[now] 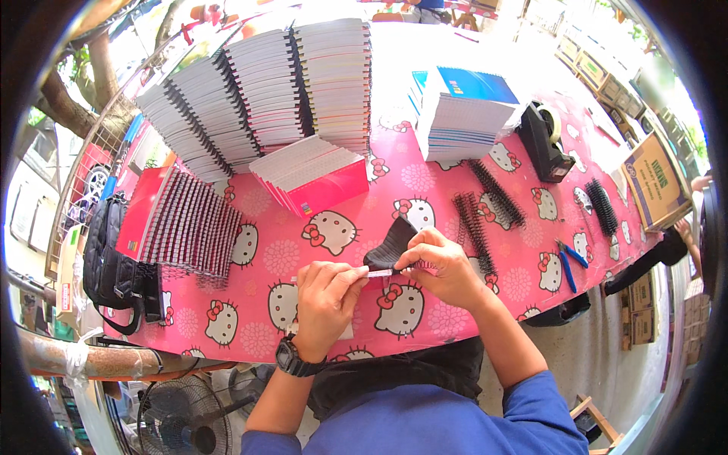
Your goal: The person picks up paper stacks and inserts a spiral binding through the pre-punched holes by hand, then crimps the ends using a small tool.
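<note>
My left hand (327,297), with a black watch on its wrist, pinches one end of a thin pale strip (381,273), which looks like a notebook's edge seen end-on. The fingertips of my right hand (437,265) are closed at the strip's other end, where a dark bit shows; the fingers partly hide what they grip. Just beyond the hands lies a black, ribbed, fan-shaped piece (390,243), whose kind I cannot make out. Black spiral binding coils (475,233) rest to the right of my right hand.
Tall stacks of spiral notebooks (262,95) stand at the far left, with red-covered stacks (326,180) nearer. A blue-covered stack (462,114), tape dispenser (546,142), blue-handled pliers (569,265) and black brush-like coil bundle (601,207) sit rightward. A black bag (114,254) is at left.
</note>
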`<state>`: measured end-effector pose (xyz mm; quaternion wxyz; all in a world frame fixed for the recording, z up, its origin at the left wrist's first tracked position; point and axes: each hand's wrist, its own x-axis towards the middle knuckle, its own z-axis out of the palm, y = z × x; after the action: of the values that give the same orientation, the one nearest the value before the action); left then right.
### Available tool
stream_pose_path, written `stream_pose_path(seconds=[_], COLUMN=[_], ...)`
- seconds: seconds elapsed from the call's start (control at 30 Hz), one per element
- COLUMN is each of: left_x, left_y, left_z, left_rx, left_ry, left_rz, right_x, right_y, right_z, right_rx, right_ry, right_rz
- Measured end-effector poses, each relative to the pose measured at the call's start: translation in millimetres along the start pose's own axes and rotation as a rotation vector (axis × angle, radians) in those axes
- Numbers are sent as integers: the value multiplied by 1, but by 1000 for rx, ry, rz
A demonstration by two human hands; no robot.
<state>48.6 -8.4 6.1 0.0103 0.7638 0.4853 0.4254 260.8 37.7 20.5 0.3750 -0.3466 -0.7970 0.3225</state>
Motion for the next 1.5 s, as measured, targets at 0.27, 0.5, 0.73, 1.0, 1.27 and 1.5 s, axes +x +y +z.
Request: stream_pose_path(seconds=[0.27,0.5,0.73,1.0,1.27,1.5], left_x=[3,9,4,0,5,9], left_y=[4,27,31,29,34,40], left_z=[0,2,7,3,2,-5], left_rx=[23,-15,55,45,-1,-84], left_ry=[-23,-135,-227,-305,-223,-147], left_rz=[-26,-17,52,67,87,51], right_x=[1,1,0,-24,23,20], right_y=[12,1,1,45,42,38], right_z=[-6,-9,-28,-56,-11,4], right_rx=[160,38,95,-136,-551,-705], right_ry=[-218,-237,-329,-326,-233,-335], right_rz=[-14,-76,47,190,29,32])
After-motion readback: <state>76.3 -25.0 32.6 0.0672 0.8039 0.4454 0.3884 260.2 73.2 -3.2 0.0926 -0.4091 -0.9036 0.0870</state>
